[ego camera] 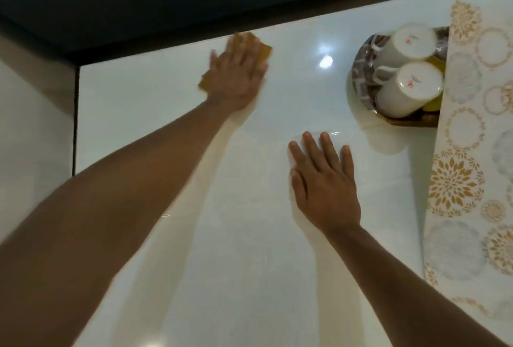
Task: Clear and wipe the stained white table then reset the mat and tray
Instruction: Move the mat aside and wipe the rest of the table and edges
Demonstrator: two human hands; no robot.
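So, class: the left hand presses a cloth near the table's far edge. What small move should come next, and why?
Probably sweep the cloth back toward the near side under the left hand. The cloth is already near the table edge, a broad bare stretch lies nearer, the right hand rests flat on it, and the tray and mat sit aside at right.

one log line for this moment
step: wiping | left hand: presses cloth on table | right hand: flat on table | tray, mat: aside
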